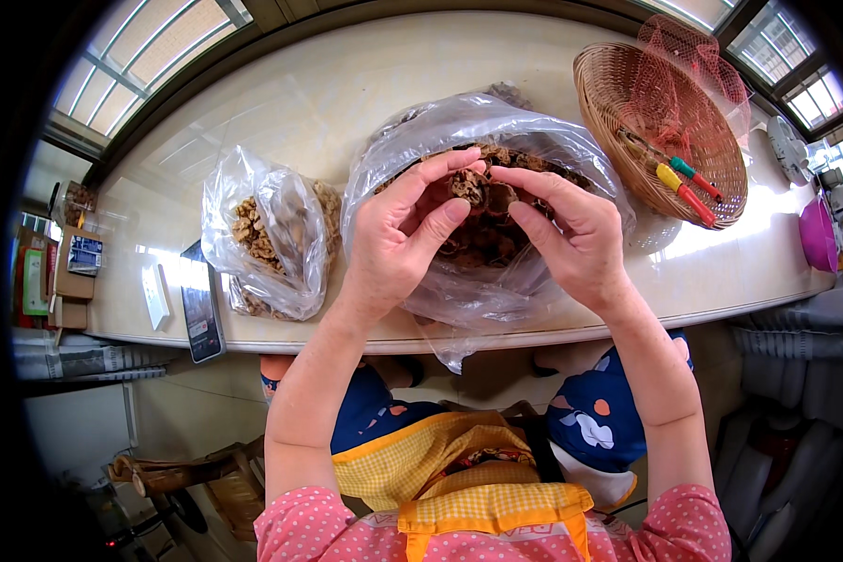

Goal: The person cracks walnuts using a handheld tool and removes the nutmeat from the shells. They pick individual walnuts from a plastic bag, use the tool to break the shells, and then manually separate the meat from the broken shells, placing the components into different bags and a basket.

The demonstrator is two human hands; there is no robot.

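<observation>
Walnut piece [468, 190]: a rough, wrinkled surface is shown, held by the left grip [395, 234].
Shell piece [499, 199]: a dull, woody-looking wall is pinched in the right grip [576, 234].
Large bag [506, 304]: thin, clear, glossy plastic is creased beneath both grips.
Small bag [295, 220]: similar crinkled plastic is seen left of the left grip.
Basket [604, 89]: ribbed, woven wicker is set right of the right grip.
Worktop [421, 47]: a smooth surface is glossed by reflected light below the grips.
</observation>
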